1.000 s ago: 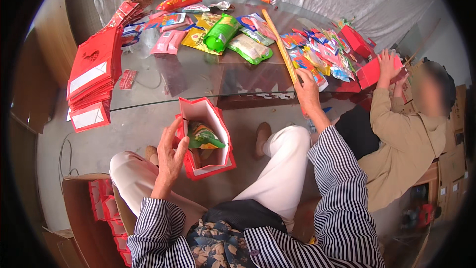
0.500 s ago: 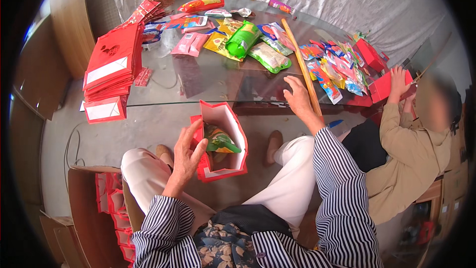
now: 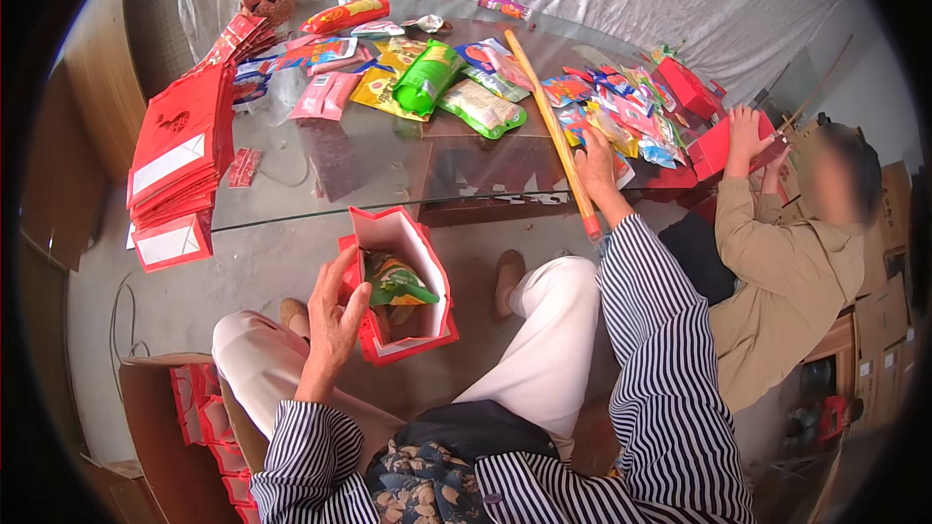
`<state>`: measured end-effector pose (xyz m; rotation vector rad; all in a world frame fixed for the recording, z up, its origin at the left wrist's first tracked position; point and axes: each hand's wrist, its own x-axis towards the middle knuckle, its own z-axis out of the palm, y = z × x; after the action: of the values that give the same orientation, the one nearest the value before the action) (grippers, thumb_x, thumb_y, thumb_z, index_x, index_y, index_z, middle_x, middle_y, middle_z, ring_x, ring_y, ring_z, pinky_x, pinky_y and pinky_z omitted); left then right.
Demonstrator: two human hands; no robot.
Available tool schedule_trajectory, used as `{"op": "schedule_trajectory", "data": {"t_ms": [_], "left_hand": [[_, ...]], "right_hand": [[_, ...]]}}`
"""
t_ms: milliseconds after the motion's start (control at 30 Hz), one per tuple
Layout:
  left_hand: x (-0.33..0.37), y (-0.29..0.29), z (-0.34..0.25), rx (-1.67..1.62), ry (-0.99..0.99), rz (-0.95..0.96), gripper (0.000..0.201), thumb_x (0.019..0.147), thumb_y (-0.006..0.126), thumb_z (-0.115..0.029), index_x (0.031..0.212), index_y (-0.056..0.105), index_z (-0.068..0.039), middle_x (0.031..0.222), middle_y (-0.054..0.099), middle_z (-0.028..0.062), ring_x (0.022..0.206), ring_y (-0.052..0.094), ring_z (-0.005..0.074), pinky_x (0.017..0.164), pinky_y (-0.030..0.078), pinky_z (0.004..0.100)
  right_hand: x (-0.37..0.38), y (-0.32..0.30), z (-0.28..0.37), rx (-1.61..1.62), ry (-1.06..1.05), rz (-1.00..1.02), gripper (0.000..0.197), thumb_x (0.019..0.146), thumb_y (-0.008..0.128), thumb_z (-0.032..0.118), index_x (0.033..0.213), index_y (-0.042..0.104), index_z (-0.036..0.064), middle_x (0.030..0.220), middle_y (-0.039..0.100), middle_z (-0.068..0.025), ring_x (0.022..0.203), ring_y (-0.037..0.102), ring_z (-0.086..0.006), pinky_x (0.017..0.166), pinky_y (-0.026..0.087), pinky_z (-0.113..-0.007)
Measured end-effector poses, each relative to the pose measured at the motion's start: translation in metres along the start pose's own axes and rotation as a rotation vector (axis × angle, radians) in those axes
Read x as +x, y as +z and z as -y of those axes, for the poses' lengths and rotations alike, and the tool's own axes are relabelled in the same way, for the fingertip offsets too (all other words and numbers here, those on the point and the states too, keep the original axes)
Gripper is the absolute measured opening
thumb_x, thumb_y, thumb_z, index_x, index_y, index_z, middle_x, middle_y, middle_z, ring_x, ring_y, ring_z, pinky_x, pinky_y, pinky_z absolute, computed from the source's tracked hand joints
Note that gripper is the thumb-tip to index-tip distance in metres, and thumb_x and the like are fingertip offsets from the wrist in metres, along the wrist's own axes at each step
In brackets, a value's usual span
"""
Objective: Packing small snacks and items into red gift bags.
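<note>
A red paper gift bag (image 3: pixel 412 346) with a white inside stands upright between my knees, its mouth open towards me. Inside it lies a green snack packet (image 3: pixel 393 277). At the bag's left side, my left hand (image 3: pixel 335 322) holds the wall between thumb and fingers. My right hand (image 3: pixel 600 173) reaches over the table's front edge with fingers stretched out, at the near left of a pile of small colourful snack packets (image 3: pixel 621 116). A long wooden stick (image 3: pixel 551 121) lies just left of that hand. Nothing shows in its fingers.
Folded red gift bags (image 3: pixel 175 141) are stacked at the table's left. Larger snack bags, among them a green one (image 3: pixel 427 78), lie in the middle. To the right, a person (image 3: pixel 791 252) holds a red box (image 3: pixel 733 147). A cardboard box (image 3: pixel 160 427) of red bags stands lower left.
My right hand has moved right across the stick to the small packets. The whole view has shifted, so the table and bag appear further left. My left hand stays on the bag.
</note>
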<state>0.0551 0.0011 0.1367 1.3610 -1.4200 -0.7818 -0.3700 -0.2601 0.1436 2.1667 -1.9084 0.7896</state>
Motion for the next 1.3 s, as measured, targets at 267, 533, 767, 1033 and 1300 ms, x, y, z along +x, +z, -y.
{"op": "schedule_trajectory", "data": {"t_ms": [267, 533, 767, 1033, 1300], "left_hand": [[0.003, 0.007, 0.008, -0.044, 0.025, -0.004, 0.045, 0.094, 0.056, -0.021, 0.135, 0.052, -0.003, 0.114, 0.057, 0.0119, 0.089, 0.055, 0.0189, 0.08, 0.046, 0.0298], [0.005, 0.011, 0.012, -0.017, -0.006, 0.025, 0.045, 0.095, 0.052, -0.025, 0.133, 0.052, -0.001, 0.119, 0.056, 0.0153, 0.106, 0.055, 0.0248, 0.093, 0.042, 0.0333], [0.008, 0.019, 0.016, -0.035, 0.024, 0.029, 0.05, 0.094, 0.054, -0.029, 0.135, 0.051, -0.001, 0.12, 0.056, 0.0161, 0.111, 0.054, 0.0263, 0.095, 0.042, 0.0338], [0.009, 0.015, 0.017, -0.023, 0.038, 0.029, 0.063, 0.093, 0.057, -0.038, 0.141, 0.044, 0.0, 0.134, 0.05, 0.0118, 0.101, 0.056, 0.0183, 0.087, 0.046, 0.0301], [0.013, 0.016, 0.019, -0.038, 0.015, 0.03, 0.055, 0.092, 0.055, -0.025, 0.141, 0.045, -0.001, 0.132, 0.051, 0.0108, 0.095, 0.055, 0.0146, 0.082, 0.047, 0.0277]], "right_hand": [[0.017, -0.002, -0.049, -0.327, 0.191, 0.174, 0.047, 0.091, 0.059, 0.029, 0.132, 0.054, 0.007, 0.151, 0.034, -0.0109, 0.139, 0.032, -0.0314, 0.107, 0.037, -0.048], [0.03, -0.004, -0.061, -0.376, 0.261, 0.264, 0.047, 0.093, 0.056, 0.037, 0.134, 0.055, 0.0147, 0.153, 0.031, -0.0105, 0.141, 0.028, -0.0309, 0.109, 0.034, -0.049], [0.045, -0.01, -0.089, -0.345, 0.142, 0.312, 0.052, 0.092, 0.055, 0.039, 0.137, 0.052, 0.013, 0.153, 0.032, -0.0133, 0.137, 0.033, -0.0343, 0.111, 0.032, -0.046], [0.039, 0.004, -0.095, -0.393, 0.107, 0.173, 0.045, 0.093, 0.053, 0.028, 0.133, 0.051, 0.007, 0.146, 0.04, -0.0177, 0.129, 0.046, -0.0372, 0.103, 0.042, -0.046], [0.047, -0.022, -0.082, 0.177, 0.028, -0.147, 0.036, 0.088, 0.057, 0.012, 0.121, 0.063, -0.0005, 0.13, 0.057, -0.019, 0.118, 0.057, -0.0308, 0.101, 0.044, -0.036]]}}
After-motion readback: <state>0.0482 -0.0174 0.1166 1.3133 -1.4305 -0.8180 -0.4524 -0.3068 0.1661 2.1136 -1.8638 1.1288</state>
